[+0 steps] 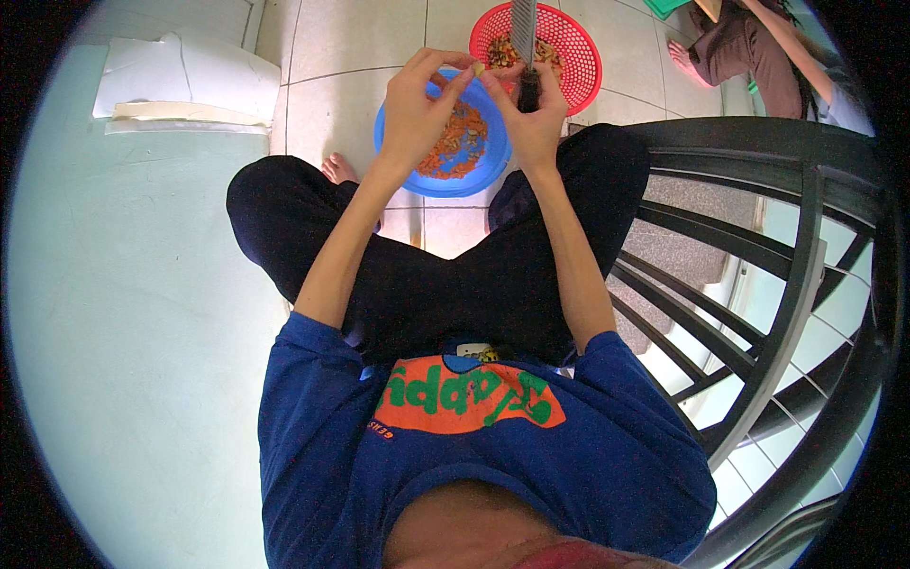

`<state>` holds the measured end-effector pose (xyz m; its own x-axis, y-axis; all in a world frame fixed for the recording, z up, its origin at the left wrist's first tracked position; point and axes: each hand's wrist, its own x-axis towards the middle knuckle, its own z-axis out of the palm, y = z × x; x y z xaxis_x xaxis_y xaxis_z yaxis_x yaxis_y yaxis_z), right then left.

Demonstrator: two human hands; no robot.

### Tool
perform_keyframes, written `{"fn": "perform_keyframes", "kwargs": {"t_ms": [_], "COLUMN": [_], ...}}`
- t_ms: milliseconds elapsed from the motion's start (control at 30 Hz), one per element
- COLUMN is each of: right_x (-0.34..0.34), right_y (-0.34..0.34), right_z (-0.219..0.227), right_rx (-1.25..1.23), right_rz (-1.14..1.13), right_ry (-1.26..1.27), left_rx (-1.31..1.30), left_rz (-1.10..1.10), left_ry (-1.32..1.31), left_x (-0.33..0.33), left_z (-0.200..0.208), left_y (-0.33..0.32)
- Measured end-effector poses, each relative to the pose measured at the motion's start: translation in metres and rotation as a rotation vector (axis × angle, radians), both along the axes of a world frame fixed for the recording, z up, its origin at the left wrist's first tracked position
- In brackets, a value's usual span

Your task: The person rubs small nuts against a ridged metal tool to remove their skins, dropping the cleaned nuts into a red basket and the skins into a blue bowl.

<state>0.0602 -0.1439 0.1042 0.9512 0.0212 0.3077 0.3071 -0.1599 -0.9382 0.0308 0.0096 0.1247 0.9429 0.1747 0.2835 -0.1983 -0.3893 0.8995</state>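
Observation:
Over the blue basin (495,163), my left hand (419,106) pinches a small pale yellow piece (479,69) between thumb and finger. My right hand (533,119) is closed around the black handle of a knife (523,33), its grey blade pointing away from me. The right fingertips also meet the yellow piece. Inside the basin lie orange shreds (457,152) with some brownish bits among them. Just beyond my right hand, a red colander (585,68) holds chopped brown and pale pieces. Part of it is hidden behind the blade and hand.
Black railings (739,142) run along my right side, with a grey speckled step (687,223) behind them. Another person's leg and bare foot (697,64) are at the far right. A pale wall-like surface (142,313) lies left; white sheets (190,81) rest there. The floor is tiled.

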Motion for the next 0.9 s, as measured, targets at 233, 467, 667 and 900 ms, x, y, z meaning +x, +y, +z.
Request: {"fn": "perform_keyframes", "kwargs": {"t_ms": [233,467,667,900], "right_x": [0.003,0.002,0.006,0.005], "right_y": [0.0,0.001,0.003,0.007], "right_z": [-0.006,-0.005,-0.009,0.006], "right_rx": [-0.014,-0.014,0.025,0.182], "right_rz": [0.003,-0.002,0.019,0.106], "right_ry": [0.008,0.044,-0.1,0.214], "left_rx": [0.305,0.301,0.248,0.287], "left_rz": [0.095,0.063,0.071,0.167], "left_ry": [-0.076,-0.095,-0.091,-0.016], "left_x": [-0.002,-0.001,0.0,0.0], "left_z": [0.005,0.003,0.005,0.001], "left_y": [-0.001,0.001,0.0,0.007]}}
